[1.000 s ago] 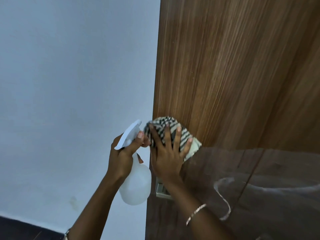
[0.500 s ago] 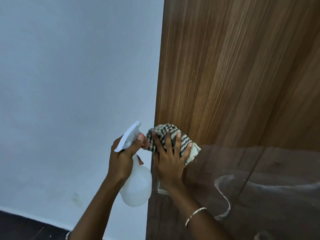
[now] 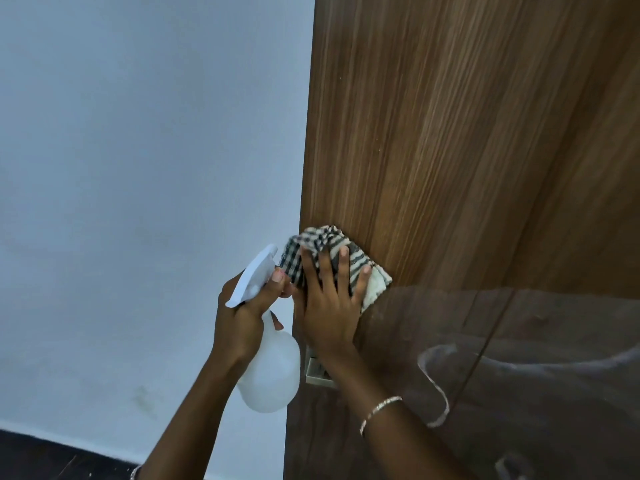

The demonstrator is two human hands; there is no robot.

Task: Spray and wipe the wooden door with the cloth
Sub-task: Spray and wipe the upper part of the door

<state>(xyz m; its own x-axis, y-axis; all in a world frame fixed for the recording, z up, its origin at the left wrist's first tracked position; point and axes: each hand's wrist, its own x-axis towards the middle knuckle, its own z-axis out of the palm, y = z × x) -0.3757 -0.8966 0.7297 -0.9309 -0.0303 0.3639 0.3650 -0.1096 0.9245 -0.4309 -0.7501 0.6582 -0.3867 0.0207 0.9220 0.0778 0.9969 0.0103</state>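
The right hand presses the striped cloth flat against the wooden door near its left edge, fingers spread. The left hand, arm raised, grips the white spray bottle just beside that edge, fingers curled round its neck.

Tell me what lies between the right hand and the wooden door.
Head view: the striped cloth, pressed flat by the right hand against the wooden door.

Pale plate partly behind right forearm; door top beyond frame.
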